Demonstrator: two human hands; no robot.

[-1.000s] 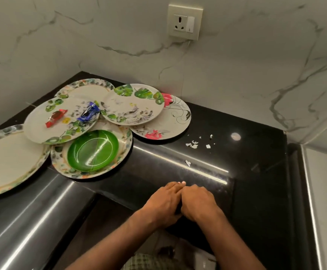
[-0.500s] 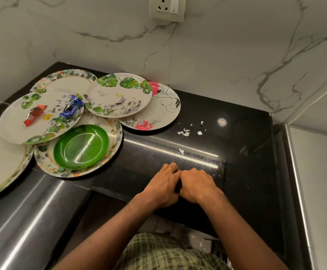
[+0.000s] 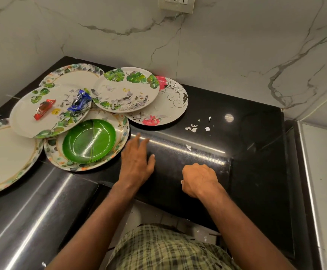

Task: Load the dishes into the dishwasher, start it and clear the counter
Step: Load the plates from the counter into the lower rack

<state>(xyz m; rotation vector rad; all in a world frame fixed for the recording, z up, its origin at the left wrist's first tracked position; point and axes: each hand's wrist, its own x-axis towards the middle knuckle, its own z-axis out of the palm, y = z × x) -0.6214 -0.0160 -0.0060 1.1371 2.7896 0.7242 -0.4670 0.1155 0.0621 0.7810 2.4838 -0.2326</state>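
overlapping floral plates (image 3: pixel 125 88), scraps, green bowl (image 3: pixel 89 141)

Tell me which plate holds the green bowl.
The leaf-rimmed plate nearest the left hand; no other plate carries a green bowl.

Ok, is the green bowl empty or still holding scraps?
Empty: the green bowl shows only bare shiny inside, sitting upright on a floral plate.

Green bowl (image 3: pixel 89 141) – leaf-print plates (image 3: pixel 126 89), one plate (image 3: pixel 170 102) red-flowered; black counter (image 3: pixel 256 152), grey-veined white wall (image 3: pixel 236 45) – checked shirt (image 3: pixel 168 250).
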